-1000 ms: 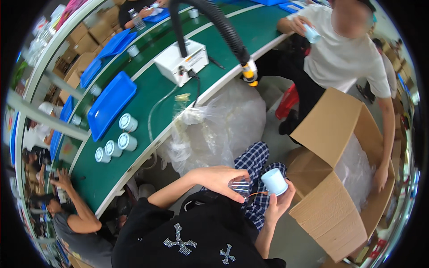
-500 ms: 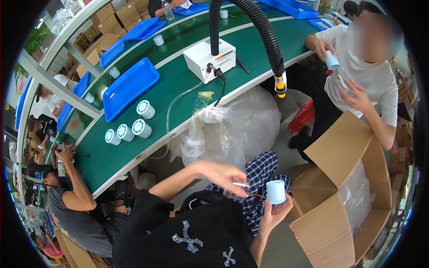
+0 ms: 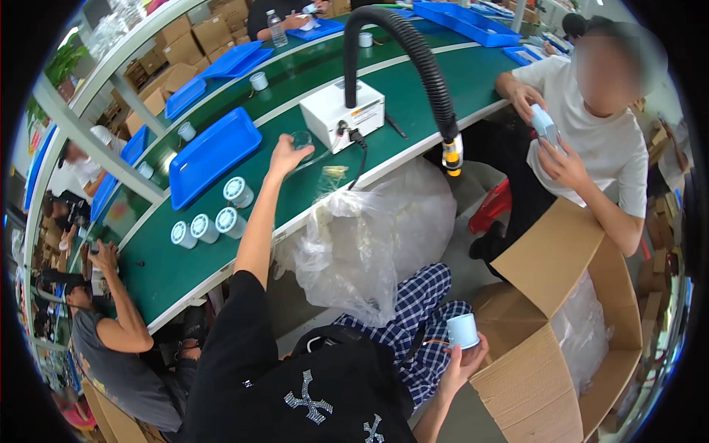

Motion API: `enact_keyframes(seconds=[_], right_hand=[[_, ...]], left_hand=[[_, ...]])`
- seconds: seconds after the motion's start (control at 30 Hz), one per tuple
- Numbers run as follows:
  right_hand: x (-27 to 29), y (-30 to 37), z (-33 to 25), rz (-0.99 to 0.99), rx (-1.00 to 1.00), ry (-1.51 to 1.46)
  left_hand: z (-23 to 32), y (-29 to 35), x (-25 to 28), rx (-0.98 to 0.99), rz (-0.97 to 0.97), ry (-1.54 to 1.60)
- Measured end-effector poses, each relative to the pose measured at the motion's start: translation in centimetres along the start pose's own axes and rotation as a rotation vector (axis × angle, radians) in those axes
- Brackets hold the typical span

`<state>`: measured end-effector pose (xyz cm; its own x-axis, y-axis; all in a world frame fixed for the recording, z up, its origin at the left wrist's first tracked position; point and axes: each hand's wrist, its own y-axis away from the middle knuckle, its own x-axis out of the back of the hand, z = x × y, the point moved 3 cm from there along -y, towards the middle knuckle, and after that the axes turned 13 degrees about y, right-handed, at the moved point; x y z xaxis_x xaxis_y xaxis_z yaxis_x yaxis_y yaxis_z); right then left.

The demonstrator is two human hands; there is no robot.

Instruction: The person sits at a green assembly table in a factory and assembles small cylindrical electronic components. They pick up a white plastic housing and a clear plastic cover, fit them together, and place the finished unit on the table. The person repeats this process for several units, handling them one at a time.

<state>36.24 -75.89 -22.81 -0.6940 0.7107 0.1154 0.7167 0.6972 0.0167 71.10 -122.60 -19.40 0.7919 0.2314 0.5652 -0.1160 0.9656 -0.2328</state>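
Observation:
My left hand [image 3: 286,153] reaches out over the green conveyor table [image 3: 295,184] and holds a small clear plastic piece [image 3: 300,139] beside the white box machine [image 3: 341,114]. My right hand [image 3: 464,356] stays low by my lap, gripping a pale blue cylindrical cup [image 3: 463,330] with a thin orange wire at its side. Three similar white-topped cups [image 3: 207,221] stand on the table near the blue tray [image 3: 214,151].
A big clear plastic bag [image 3: 369,236] hangs off the table edge. An open cardboard box [image 3: 569,317] with a plastic liner stands at my right. A black flexible hose [image 3: 413,59] arches over the table. A person in a white shirt [image 3: 591,133] handles a blue cup; other workers sit at left.
My left hand left my lap and stretched up to the table by the white machine, carrying the clear piece. My right hand sank slightly with the blue cup.

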Motion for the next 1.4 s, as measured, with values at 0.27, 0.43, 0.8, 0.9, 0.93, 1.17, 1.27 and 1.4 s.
enact_keyframes(seconds=[0.27,0.43,0.8,0.9,0.93,1.17,1.27,1.4], right_hand=[[-2.2,3.2,-2.9,-0.312,0.057,0.037],[2.5,2.8,-9.2,-0.11,0.715,0.182],[33.6,-6.3,-9.8,0.985,0.487,0.263],[36.8,-8.4,-7.3,0.958,0.367,0.245],[36.5,-9.1,-7.1,0.926,0.331,0.232],[34.4,-9.9,-7.7,0.963,0.364,0.108],[35.7,-9.0,-7.0,0.951,0.401,0.059],[35.9,-8.5,-7.7,1.022,0.447,0.101]], left_hand=[[4.4,3.1,-1.3,-0.19,0.21,0.063],[10.9,13.8,-0.9,-0.621,0.169,0.388],[37.3,33.3,-18.0,-1.057,-0.832,0.954],[45.1,38.1,-24.4,-0.948,-1.215,0.801],[47.2,39.4,-26.7,-0.856,-1.356,0.684],[49.1,44.4,-49.9,-1.241,-1.272,0.317],[47.0,47.3,-49.9,-1.414,-1.117,0.114],[47.8,45.1,-50.3,-1.317,-1.357,0.073]])
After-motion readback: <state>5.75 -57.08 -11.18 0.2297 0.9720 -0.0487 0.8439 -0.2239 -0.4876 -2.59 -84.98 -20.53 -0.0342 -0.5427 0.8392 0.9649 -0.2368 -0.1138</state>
